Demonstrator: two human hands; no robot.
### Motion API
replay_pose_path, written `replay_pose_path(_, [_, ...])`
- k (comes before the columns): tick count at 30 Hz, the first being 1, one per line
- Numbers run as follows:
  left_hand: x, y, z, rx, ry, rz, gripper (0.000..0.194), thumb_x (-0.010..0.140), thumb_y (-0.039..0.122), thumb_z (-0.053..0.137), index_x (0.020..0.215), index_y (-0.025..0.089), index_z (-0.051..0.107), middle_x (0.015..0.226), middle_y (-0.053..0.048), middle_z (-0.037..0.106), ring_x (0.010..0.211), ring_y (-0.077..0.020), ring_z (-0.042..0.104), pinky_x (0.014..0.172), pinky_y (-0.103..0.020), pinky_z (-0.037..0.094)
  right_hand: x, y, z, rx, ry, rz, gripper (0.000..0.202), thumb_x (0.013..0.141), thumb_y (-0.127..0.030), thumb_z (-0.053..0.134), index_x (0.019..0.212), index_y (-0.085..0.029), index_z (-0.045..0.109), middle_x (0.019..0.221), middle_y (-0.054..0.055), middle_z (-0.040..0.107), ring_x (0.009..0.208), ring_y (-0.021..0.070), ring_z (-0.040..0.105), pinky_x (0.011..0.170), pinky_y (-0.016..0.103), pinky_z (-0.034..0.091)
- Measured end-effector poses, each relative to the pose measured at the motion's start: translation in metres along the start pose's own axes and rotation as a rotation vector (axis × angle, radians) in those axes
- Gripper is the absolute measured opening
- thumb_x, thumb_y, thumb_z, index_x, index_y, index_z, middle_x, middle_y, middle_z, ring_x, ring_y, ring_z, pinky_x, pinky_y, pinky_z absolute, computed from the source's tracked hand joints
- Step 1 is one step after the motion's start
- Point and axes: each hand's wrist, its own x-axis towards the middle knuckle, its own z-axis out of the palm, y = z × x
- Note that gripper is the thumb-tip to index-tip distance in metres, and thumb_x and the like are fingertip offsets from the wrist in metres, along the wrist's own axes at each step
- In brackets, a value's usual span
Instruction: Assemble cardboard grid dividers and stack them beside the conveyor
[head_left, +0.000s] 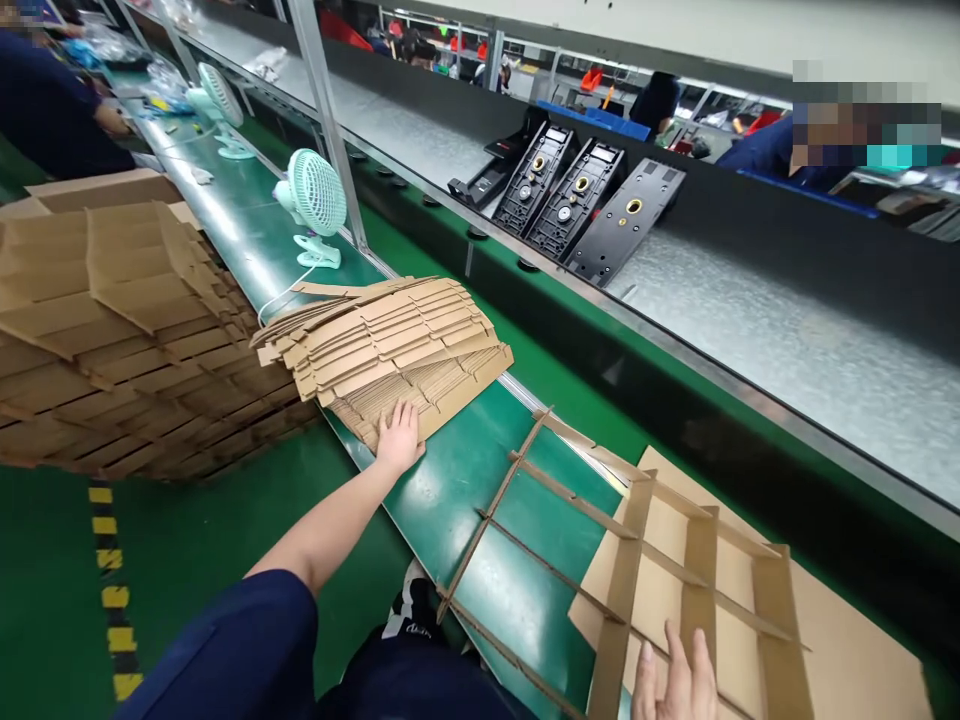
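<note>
My left hand (pixel 400 438) lies with fingers spread on the near edge of a stack of slotted cardboard strips (pixel 390 345), on the green table (pixel 442 500). Toward the bottom right, my right hand (pixel 675 675) has its fingers apart over a cardboard divider grid (pixel 626 560); whether it touches the grid I cannot tell. The grid's long strips cross the shorter ones, making open cells. Its right part rests over a flat cardboard sheet (pixel 840 640), and its left part extends across the table.
A large pile of folded cardboard dividers (pixel 112 340) stands at the left. Two mint fans (pixel 316 195) are on the table. Black plastic parts (pixel 577 200) lie on the conveyor (pixel 750 290) beyond a metal post (pixel 326 120). People sit at the far left and upper right.
</note>
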Motion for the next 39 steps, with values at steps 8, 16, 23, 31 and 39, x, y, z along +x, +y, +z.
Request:
replay_pose_path(8, [-0.053, 0.069, -0.035, -0.392, 0.074, 0.099, 0.079, 0.069, 0.034, 0.067, 0.140, 0.014, 0.038, 0.140, -0.018, 0.046, 0.131, -0.0356, 0.041, 0.108, -0.055, 0.038, 0.005, -0.076, -0.017, 0.421, -0.163, 0.070, 0.062, 0.091, -0.057, 0.041, 0.140, -0.020, 0.043, 0.138, 0.016, 0.049, 0.128, 0.0324, 0.045, 0.103, 0.054, 0.038])
replay_pose_path(16, [-0.152, 0.187, -0.055, -0.860, -0.191, 0.472, 0.037, 0.080, 0.008, 0.050, 0.113, 0.022, 0.060, 0.120, -0.006, 0.063, 0.122, -0.0201, 0.052, 0.101, -0.041, 0.049, 0.004, -0.154, 0.026, 1.107, -0.524, 0.349, 0.074, 0.080, -0.053, 0.064, 0.139, -0.016, 0.040, 0.099, 0.009, 0.068, 0.087, 0.0203, 0.065, 0.076, 0.034, 0.053])
replay_pose_path(23, [-0.153, 0.171, -0.036, -0.919, -0.138, 0.407, 0.029, 0.087, 0.008, 0.043, 0.108, 0.020, 0.060, 0.132, -0.011, 0.051, 0.128, -0.0207, 0.046, 0.104, -0.040, 0.048, 0.012, -0.138, 0.057, 0.920, -0.456, 0.398, 0.054, 0.078, -0.062, 0.057, 0.107, -0.017, 0.065, 0.098, 0.010, 0.069, 0.087, 0.0233, 0.064, 0.068, 0.033, 0.053])
replay_pose_path(31, [-0.152, 0.171, -0.062, -1.041, -0.191, 0.081, 0.025, 0.092, 0.024, 0.041, 0.114, 0.021, 0.054, 0.137, -0.012, 0.046, 0.124, -0.0198, 0.050, 0.088, -0.033, 0.056, 0.027, -0.169, 0.036, 1.186, -0.503, 0.359, 0.043, 0.083, -0.057, 0.056, 0.098, -0.017, 0.059, 0.097, 0.008, 0.070, 0.087, 0.0209, 0.065, 0.078, 0.035, 0.053])
replay_pose_path(39, [-0.166, 0.153, -0.023, -0.328, -0.401, 0.420, 0.052, 0.093, 0.037, 0.041, 0.142, 0.019, 0.039, 0.155, -0.013, 0.024, 0.144, -0.0312, 0.015, 0.111, -0.058, 0.025, 0.027, -0.103, 0.007, 0.701, -0.232, 0.183, 0.054, 0.087, -0.053, 0.050, 0.124, -0.014, 0.051, 0.117, 0.013, 0.064, 0.107, 0.0230, 0.060, 0.092, 0.037, 0.047])
